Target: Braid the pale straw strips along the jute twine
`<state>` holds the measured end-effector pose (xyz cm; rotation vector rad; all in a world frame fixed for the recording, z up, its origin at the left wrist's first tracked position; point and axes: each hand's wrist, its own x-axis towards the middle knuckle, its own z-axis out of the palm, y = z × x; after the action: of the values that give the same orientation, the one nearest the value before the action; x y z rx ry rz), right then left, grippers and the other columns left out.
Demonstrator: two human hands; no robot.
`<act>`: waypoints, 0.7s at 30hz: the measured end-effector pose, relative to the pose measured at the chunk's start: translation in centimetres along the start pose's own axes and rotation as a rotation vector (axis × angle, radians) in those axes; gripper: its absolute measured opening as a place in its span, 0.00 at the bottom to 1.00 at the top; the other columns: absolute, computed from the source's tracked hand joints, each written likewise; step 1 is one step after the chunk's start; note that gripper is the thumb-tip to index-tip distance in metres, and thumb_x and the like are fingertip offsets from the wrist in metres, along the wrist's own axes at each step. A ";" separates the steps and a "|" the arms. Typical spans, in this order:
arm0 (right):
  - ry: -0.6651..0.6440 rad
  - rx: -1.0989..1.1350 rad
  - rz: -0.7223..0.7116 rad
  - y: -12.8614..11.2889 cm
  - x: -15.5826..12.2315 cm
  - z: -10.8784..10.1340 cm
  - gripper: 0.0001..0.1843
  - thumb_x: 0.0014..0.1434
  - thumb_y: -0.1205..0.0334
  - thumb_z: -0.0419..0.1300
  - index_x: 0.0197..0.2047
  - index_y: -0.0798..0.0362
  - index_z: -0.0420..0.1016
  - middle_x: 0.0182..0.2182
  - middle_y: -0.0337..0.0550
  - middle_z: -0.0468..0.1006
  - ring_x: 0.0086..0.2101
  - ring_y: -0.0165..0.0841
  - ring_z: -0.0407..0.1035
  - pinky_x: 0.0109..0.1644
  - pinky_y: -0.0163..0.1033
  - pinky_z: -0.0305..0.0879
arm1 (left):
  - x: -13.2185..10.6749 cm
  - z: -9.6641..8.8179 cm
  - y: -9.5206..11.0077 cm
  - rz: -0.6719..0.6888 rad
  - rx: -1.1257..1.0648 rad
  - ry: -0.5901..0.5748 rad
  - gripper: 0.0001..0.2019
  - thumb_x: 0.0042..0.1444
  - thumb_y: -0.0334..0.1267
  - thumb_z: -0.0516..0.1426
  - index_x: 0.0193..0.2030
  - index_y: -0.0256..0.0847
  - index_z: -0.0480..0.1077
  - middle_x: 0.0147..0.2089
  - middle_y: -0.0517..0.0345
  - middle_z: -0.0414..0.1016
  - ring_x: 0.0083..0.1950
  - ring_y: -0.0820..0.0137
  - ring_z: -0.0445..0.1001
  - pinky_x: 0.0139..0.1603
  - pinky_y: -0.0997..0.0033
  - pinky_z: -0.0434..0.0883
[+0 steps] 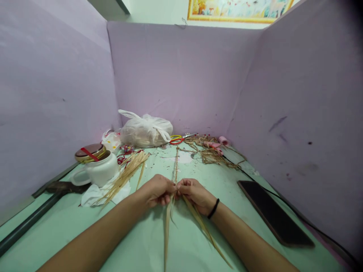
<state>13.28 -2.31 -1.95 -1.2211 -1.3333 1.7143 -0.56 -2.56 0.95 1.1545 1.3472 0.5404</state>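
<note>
My left hand (161,190) and my right hand (195,192) meet at the middle of the table, both pinching straw strands at the near end of a thin braided cord (176,164). The cord runs straight away from me over the green surface. Below my left fingers hangs a pale flat straw strand (167,230). From under my right hand a second bundle of straw strands (205,226) slants down to the right. The exact crossing of the strands is hidden by my fingertips. A black band circles my right wrist.
Loose straw (126,175), a white mug (103,169) with a lid and a hammer (34,215) lie left. Behind are a white plastic bag (147,130), scissors (177,140) and tangled twine (212,155). A black phone (272,211) and cable lie right. Purple panels enclose the table.
</note>
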 end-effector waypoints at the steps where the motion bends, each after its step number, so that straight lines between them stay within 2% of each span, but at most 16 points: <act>1: -0.006 -0.012 -0.017 0.1 0.1 -0.1 0.02 0.41 0.67 0.55 0.21 0.55 0.63 0.10 0.33 0.64 0.11 0.20 0.46 0.16 0.31 0.35 | 0.2 0.1 -0.2 -0.032 -0.063 -0.068 0.05 0.44 0.31 0.53 0.22 0.32 0.67 0.16 0.60 0.66 0.13 0.80 0.58 0.12 0.81 0.53; 3: -0.001 -0.067 -0.051 0.3 0.4 -0.3 0.02 0.41 0.67 0.55 0.23 0.56 0.63 0.12 0.33 0.65 0.12 0.20 0.47 0.17 0.31 0.36 | 0.5 0.3 -0.5 -0.076 -0.147 -0.104 0.04 0.43 0.29 0.53 0.20 0.32 0.65 0.17 0.59 0.66 0.14 0.81 0.59 0.13 0.82 0.55; 5: 0.015 -0.148 -0.114 0.5 0.7 -0.5 0.02 0.41 0.68 0.55 0.22 0.56 0.63 0.13 0.33 0.64 0.14 0.20 0.49 0.18 0.30 0.41 | 0.8 0.1 -0.6 -0.097 -0.144 -0.061 0.04 0.41 0.29 0.54 0.19 0.32 0.64 0.14 0.61 0.63 0.13 0.81 0.58 0.12 0.82 0.54; 8: 0.011 -0.272 -0.245 0.7 1.1 -0.8 0.02 0.42 0.70 0.54 0.21 0.56 0.63 0.16 0.35 0.66 0.19 0.22 0.55 0.22 0.29 0.49 | 1.2 -0.2 -0.7 -0.109 -0.059 -0.025 0.04 0.38 0.31 0.55 0.18 0.33 0.64 0.11 0.64 0.59 0.10 0.82 0.52 0.09 0.81 0.47; 11: 0.010 -0.390 -0.285 0.7 1.1 -0.9 0.01 0.43 0.70 0.54 0.22 0.56 0.64 0.18 0.36 0.67 0.20 0.24 0.57 0.24 0.30 0.52 | 1.2 -0.1 -0.8 -0.094 -0.029 0.000 0.06 0.35 0.31 0.54 0.15 0.36 0.60 0.10 0.67 0.54 0.10 0.83 0.46 0.09 0.81 0.40; 15: 0.140 -0.640 -0.259 0.2 0.5 -1.4 0.04 0.43 0.65 0.56 0.21 0.57 0.69 0.16 0.36 0.66 0.19 0.24 0.56 0.22 0.30 0.49 | 0.9 0.6 -0.9 -0.012 0.034 0.096 0.09 0.35 0.30 0.53 0.12 0.38 0.55 0.08 0.68 0.50 0.10 0.82 0.44 0.10 0.79 0.39; 17: 0.210 -0.685 -0.191 -0.3 0.0 -1.4 0.07 0.42 0.63 0.58 0.18 0.57 0.68 0.13 0.36 0.64 0.17 0.23 0.54 0.20 0.30 0.47 | 0.7 1.0 -0.8 0.018 0.071 0.122 0.10 0.34 0.29 0.53 0.11 0.38 0.55 0.07 0.68 0.48 0.09 0.82 0.44 0.10 0.78 0.40; 19: 0.178 -0.605 -0.078 -0.8 -0.6 -1.2 0.08 0.42 0.63 0.57 0.16 0.57 0.66 0.11 0.35 0.62 0.15 0.22 0.52 0.17 0.30 0.46 | 0.5 1.2 -0.7 0.027 0.085 0.143 0.10 0.34 0.29 0.53 0.10 0.39 0.54 0.06 0.68 0.48 0.09 0.81 0.45 0.10 0.78 0.41; 21: 0.091 -0.483 0.011 -1.1 -1.1 -0.6 0.07 0.42 0.66 0.56 0.16 0.56 0.65 0.10 0.34 0.62 0.13 0.22 0.52 0.16 0.30 0.47 | 0.4 1.4 -0.7 0.013 0.080 0.173 0.10 0.34 0.29 0.53 0.10 0.39 0.54 0.06 0.67 0.49 0.09 0.81 0.45 0.10 0.77 0.41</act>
<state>14.18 -2.78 -0.65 -1.5471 -1.7470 1.3623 0.57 -2.96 -0.09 1.2032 1.5223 0.6118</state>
